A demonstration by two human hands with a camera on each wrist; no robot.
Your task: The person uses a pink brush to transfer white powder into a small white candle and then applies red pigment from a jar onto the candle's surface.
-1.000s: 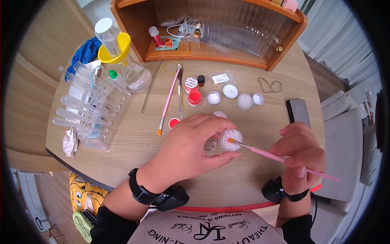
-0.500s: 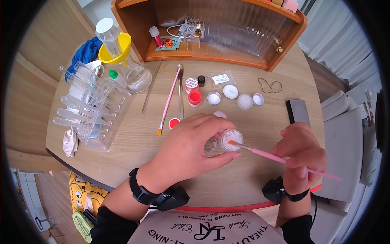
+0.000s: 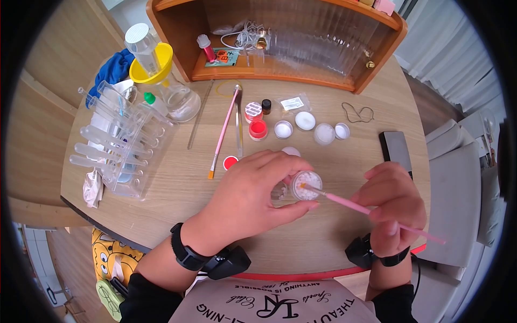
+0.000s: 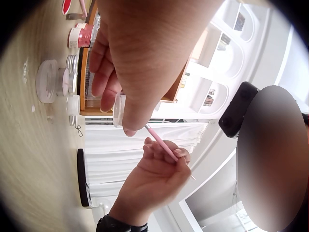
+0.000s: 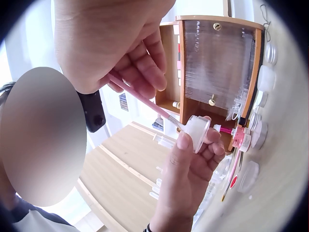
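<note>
My left hand (image 3: 250, 188) grips a small clear jar (image 5: 197, 131) between thumb and fingers, raised over the table. White, faintly pink bits fill the jar's mouth in the head view. With my right hand (image 3: 396, 202) I hold a pink-handled paintbrush (image 3: 349, 204) by its handle, and its orange bristles dip into the jar's opening. In the left wrist view the brush (image 4: 161, 142) slants from my right fingers toward the jar, which my left thumb partly covers. A round clear lid-like piece (image 3: 279, 191) lies beside my left fingers.
Ahead lie an open red pot (image 3: 258, 129), several white and clear pots, a second paintbrush (image 3: 223, 134) and a metal spatula (image 3: 239, 129). Test tubes in a clear rack (image 3: 129, 177) and a flask with a yellow funnel (image 3: 141, 72) stand left. A wooden cabinet (image 3: 344, 81) is behind.
My right hand has shifted slightly left, and the paintbrush now slants more steeply with its bristles still in the jar. The left hand and jar have stayed in place.
</note>
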